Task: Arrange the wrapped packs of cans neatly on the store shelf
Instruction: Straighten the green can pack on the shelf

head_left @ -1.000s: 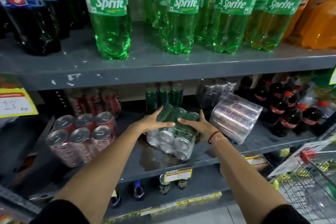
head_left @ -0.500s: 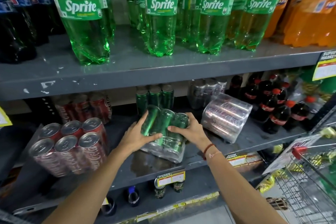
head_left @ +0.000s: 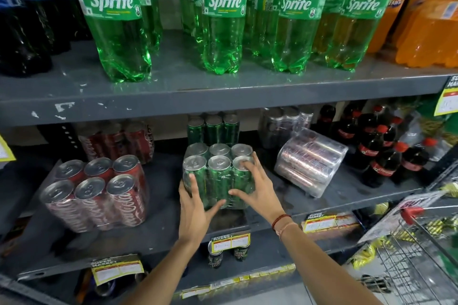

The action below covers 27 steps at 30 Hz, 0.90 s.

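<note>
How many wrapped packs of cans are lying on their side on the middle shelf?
1: the silver pack, right of the green pack that both hands hold upright. The other packs in view stand upright; more may be hidden behind.

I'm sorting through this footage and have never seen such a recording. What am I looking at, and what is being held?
The single view comes from a camera worn on a person's head, looking down at their own bare arms. The left hand and right hand grip an upright plastic-wrapped six-pack of green cans standing on the grey metal shelf. To its left stands a wrapped pack of red cans; to its right a wrapped pack of silver cans lies on its side. Green plastic Sprite bottles stand on the shelf above.
</note>
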### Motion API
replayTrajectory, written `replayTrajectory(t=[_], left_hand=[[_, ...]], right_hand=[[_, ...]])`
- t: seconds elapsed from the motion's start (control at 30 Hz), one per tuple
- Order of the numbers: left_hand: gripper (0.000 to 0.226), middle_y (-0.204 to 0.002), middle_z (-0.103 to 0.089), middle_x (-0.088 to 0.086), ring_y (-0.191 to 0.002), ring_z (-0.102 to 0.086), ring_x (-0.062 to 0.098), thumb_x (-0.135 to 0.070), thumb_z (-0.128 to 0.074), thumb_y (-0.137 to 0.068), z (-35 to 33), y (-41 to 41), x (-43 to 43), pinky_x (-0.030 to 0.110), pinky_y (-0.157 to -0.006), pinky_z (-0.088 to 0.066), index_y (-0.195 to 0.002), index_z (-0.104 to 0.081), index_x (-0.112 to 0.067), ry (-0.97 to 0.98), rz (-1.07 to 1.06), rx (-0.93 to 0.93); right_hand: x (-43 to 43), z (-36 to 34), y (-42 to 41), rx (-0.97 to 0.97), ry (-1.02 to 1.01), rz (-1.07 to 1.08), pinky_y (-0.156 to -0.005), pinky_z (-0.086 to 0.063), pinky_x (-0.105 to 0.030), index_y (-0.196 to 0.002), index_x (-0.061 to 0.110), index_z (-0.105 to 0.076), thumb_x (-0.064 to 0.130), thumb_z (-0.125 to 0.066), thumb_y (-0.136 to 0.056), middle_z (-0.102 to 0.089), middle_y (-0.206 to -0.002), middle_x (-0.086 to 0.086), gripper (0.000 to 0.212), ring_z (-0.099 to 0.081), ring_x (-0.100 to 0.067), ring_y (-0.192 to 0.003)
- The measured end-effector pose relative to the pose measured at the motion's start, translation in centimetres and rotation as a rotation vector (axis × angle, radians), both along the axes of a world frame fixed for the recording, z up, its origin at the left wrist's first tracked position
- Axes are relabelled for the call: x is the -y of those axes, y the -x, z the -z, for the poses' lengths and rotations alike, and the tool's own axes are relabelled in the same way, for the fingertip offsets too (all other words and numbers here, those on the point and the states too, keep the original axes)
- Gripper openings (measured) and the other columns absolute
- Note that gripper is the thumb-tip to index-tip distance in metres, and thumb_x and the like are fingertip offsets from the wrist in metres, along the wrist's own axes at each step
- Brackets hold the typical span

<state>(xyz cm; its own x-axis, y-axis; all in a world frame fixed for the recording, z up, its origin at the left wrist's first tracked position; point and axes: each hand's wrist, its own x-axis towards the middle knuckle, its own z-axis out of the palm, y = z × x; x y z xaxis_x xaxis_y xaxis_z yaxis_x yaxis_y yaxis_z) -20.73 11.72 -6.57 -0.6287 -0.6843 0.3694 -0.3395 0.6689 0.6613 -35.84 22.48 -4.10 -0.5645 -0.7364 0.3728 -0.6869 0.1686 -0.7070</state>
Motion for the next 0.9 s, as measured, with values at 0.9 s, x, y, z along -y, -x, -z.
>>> replayTrajectory(t=[0.9], left_hand=[[0.090,-0.155,-0.026,0.007,-0.136,-0.034,0.025,-0.048,-0.074,-0.071,-7.2,4.0,6.3,0.041,-0.107,-0.037,-0.145,-0.026,-0.034,-0.547,0.106,0.101]], right_hand=[[0.9,-3.9,1.4,0.348,-0.147,0.047,-0.110,-0.034,-0.041,-0.141,0.038,-0.037,0.064,-0.064,-0.073,-0.049,-0.137,-0.005,0.078,-0.044,-0.024,-0.131]])
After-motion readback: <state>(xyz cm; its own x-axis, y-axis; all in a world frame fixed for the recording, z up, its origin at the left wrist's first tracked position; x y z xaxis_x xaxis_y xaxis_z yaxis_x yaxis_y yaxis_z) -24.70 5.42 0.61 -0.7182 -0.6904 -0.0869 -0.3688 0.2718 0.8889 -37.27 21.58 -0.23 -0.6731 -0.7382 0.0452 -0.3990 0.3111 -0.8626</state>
